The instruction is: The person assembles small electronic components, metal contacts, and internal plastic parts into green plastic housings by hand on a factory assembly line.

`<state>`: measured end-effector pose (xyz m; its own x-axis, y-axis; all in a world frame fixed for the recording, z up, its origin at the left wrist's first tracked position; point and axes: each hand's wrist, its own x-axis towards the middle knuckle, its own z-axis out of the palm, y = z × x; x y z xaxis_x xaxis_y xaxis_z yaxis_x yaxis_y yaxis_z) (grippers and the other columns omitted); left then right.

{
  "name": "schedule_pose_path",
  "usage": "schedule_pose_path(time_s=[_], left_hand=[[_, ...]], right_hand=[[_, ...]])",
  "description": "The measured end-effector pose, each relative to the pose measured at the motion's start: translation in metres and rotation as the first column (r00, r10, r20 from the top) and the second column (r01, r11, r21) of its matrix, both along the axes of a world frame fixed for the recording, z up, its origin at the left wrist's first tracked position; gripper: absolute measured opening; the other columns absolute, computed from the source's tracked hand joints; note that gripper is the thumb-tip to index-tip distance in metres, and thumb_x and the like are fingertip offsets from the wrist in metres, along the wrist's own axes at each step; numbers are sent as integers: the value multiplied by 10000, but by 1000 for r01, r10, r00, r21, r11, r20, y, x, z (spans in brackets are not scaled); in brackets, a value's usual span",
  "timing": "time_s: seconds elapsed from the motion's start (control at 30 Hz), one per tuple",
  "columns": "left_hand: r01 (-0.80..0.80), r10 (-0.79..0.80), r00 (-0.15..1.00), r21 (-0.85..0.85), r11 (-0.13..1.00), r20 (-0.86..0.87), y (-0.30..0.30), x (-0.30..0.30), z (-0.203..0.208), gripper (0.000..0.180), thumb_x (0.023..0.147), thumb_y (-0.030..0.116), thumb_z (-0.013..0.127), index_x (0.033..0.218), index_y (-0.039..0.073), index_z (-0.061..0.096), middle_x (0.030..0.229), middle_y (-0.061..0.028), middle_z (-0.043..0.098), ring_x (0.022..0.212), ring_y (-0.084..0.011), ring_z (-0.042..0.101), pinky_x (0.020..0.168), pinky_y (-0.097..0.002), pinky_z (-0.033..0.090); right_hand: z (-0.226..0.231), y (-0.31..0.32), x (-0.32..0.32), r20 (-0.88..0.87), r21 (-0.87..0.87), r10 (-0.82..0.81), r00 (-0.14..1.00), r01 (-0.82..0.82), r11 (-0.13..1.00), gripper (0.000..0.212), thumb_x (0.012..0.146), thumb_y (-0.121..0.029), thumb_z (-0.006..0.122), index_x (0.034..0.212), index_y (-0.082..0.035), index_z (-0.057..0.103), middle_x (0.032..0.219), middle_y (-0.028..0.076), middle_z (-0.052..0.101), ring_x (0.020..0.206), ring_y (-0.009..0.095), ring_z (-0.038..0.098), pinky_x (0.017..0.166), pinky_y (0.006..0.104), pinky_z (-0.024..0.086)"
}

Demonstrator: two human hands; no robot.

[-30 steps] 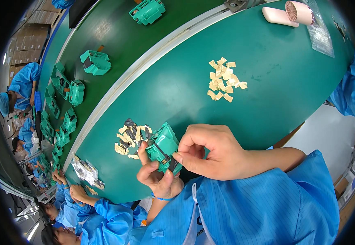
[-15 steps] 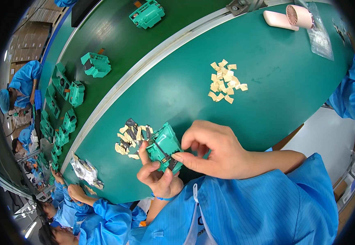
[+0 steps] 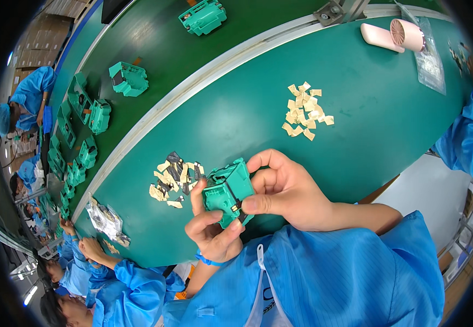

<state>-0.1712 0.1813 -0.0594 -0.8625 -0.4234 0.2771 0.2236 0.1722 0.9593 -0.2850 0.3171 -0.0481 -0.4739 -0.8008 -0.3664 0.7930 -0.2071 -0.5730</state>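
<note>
Between my two hands is a green plastic housing (image 3: 237,182), tilted, with its hollow side showing and a small black part with gold-coloured contacts at its lower corner. My left hand (image 3: 217,240) grips it from below, fingers and thumb bent around its lower left side. The fingers of my right hand (image 3: 291,193) curl against its right edge, and the thumb presses beside the black part. Just beyond my left fingers lies a loose pile of black pieces and cream strips (image 3: 171,177). Farther off is a heap of small cream paper-like pieces (image 3: 301,109).
A metal rail (image 3: 165,104) divides the green table from a belt carrying several green housings (image 3: 130,80). A pink handheld fan (image 3: 406,35) and a clear bag (image 3: 431,71) lie far right. Another plastic bag (image 3: 107,222) lies left, near co-workers in blue (image 3: 133,289). A blue sleeve (image 3: 465,139) shows at right.
The housing has turned in my hands, showing more of its hollow side. My right fingers have moved onto its right edge. My view has shifted slightly.
</note>
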Motion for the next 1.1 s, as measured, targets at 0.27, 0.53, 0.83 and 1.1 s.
schedule_pose_path(time_s=[0.27, 0.53, 0.83, 1.1], left_hand=[[150, -146, 985, -42, 988, 94, -19, 1, 13, 253, 734, -25, 749, 919, 143, 715, 1013, -110, 475, 1176, -496, 449, 943, -576, 437], [263, -271, 955, 73, 962, 124, -26, 0, 21, 286, 701, 0, 785, 947, 140, 741, 1031, -84, 499, 1183, -465, 457, 945, -535, 459], [364, -383, 923, -253, 896, -31, -41, -7, 23, 309, 703, 18, 774, 990, 127, 743, 995, -84, 505, 1120, -455, 489, 934, -551, 447], [422, -447, 894, -330, 844, 1, -46, -4, 28, 300, 733, 38, 736, 1027, 96, 723, 985, -97, 525, 1123, -484, 483, 922, -576, 449]], right_hand=[[-2, 14, -14, -219, 184, 10, 976, 31, 982, 388, 915, -116, 618, 1233, -17, 418, 967, 90, 622, 896, 142, 601, 828, 288, 471], [-1, 7, -30, -782, 70, 77, 618, -36, 997, 473, 722, -119, 793, 1166, -67, 638, 1184, 85, 630, 1044, 226, 585, 942, 347, 408], [-15, 6, -17, -674, -30, 1, 739, -28, 999, 426, 693, -89, 808, 1092, -28, 674, 1085, 82, 680, 1053, 223, 588, 922, 351, 431], [-19, 9, -13, -657, -62, -15, 753, -35, 997, 427, 700, -33, 799, 1102, -6, 658, 1118, 127, 658, 1106, 259, 578, 931, 388, 465]])
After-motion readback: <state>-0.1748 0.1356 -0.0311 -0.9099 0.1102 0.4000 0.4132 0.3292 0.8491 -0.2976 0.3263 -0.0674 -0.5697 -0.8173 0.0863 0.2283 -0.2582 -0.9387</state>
